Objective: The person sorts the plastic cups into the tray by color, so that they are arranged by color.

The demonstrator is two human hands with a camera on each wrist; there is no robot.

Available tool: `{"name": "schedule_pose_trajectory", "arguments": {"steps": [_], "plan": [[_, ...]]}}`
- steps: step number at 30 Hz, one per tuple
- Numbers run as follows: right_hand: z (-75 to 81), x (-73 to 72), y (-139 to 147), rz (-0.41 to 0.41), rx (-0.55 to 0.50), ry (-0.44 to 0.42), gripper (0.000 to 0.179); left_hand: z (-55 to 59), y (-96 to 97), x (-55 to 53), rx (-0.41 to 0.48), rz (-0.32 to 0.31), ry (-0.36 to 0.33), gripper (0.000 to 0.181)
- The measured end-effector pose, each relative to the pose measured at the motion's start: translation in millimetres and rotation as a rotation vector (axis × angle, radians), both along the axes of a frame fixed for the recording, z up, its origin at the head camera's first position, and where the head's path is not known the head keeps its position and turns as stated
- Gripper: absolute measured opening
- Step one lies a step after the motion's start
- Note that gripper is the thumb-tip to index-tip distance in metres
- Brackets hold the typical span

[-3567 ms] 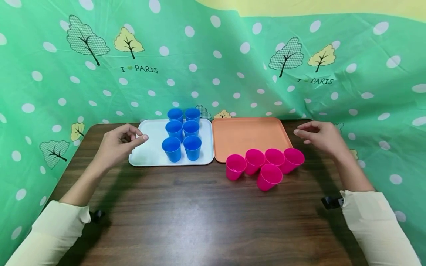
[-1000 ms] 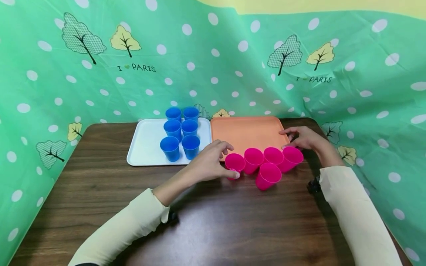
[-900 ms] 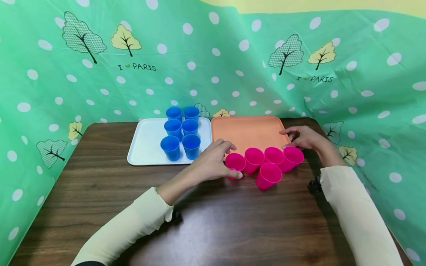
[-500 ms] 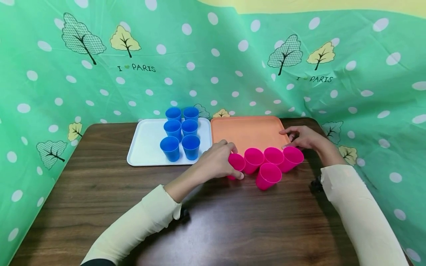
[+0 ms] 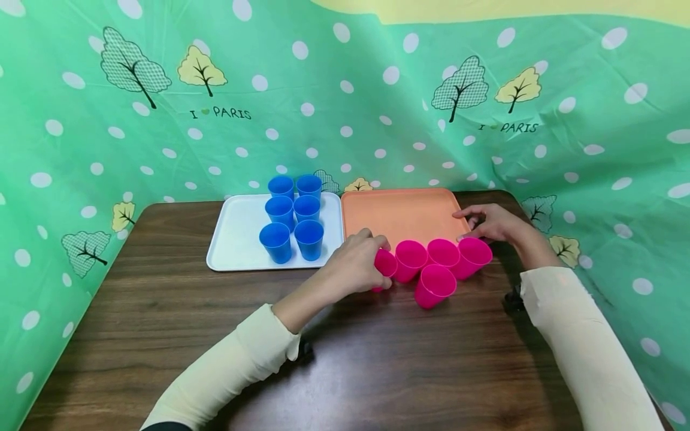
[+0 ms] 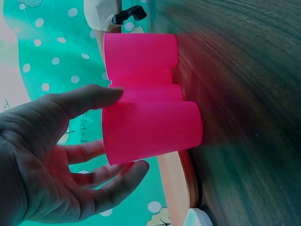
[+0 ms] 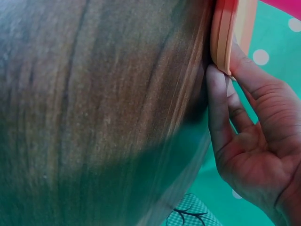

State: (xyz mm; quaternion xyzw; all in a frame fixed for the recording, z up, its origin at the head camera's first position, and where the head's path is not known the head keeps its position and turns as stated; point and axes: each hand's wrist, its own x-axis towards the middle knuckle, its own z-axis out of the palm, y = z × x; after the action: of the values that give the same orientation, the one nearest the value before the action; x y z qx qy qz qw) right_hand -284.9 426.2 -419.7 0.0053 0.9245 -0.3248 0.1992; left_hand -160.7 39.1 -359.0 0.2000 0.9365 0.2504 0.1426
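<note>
In the head view, my left hand (image 5: 351, 264) grips the leftmost pink cup (image 5: 386, 263), which stands upright at the front edge of the orange tray (image 5: 404, 215). The left wrist view has the thumb on one side of that pink cup (image 6: 153, 132) and the fingers on the other, near its rim. My right hand (image 5: 493, 222) holds the orange tray's right edge, thumb on top. The right wrist view shows fingertips at the underside of the tray's corner (image 7: 223, 42). Other pink cups (image 5: 435, 286) stand upright close beside the held one.
A white tray (image 5: 232, 239) adjoins the orange one on the left, with several blue cups (image 5: 276, 242) in two columns on its right half. Behind the wooden table (image 5: 377, 371) hangs a green dotted cloth (image 5: 345, 108).
From the left side, my left hand has crossed to the leftmost pink cup and its fingers have closed round it. My right hand has come down to the orange tray's right edge.
</note>
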Motion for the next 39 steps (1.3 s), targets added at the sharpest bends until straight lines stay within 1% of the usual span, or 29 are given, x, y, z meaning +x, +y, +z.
{"name": "schedule_pose_trajectory", "arguments": {"steps": [6, 11, 15, 20, 24, 28, 32, 36, 39], "plan": [[1.2, -0.3, 0, -0.006, 0.013, -0.003, 0.072, 3.6, -0.3, 1.4, -0.001, -0.031, 0.001, 0.077], [1.6, -1.3, 0, -0.014, 0.005, -0.015, 0.073, 9.9, -1.2, 1.8, -0.012, -0.046, 0.000, 0.076], [1.8, -1.8, 0, -0.020, -0.002, -0.017, 0.073, 16.5, -3.0, 1.0, -0.004, -0.046, 0.004, 0.075], [2.5, -1.3, 0, -0.018, -0.004, -0.016, 0.073, 24.4, -4.8, -0.9, -0.002, -0.034, 0.017, 0.079], [3.2, -1.2, 0, -0.021, -0.001, -0.019, 0.073, 27.9, -5.7, -4.5, 0.009, -0.004, 0.019, 0.080], [3.6, -1.0, 0, -0.019, 0.004, -0.021, 0.073, 28.3, -6.5, -8.9, 0.048, 0.037, 0.030, 0.079], [3.0, -0.4, 0, -0.016, -0.002, -0.024, 0.073, 25.1, -6.0, -14.6, 0.089, 0.082, 0.042, 0.080], [1.8, 0.0, -1, -0.020, -0.005, -0.031, 0.074, 19.4, -3.3, -21.8, 0.122, 0.136, 0.047, 0.084], [0.7, -0.2, -1, -0.020, -0.004, -0.030, 0.073, 14.8, -1.0, -27.6, 0.158, 0.176, 0.058, 0.082]]}}
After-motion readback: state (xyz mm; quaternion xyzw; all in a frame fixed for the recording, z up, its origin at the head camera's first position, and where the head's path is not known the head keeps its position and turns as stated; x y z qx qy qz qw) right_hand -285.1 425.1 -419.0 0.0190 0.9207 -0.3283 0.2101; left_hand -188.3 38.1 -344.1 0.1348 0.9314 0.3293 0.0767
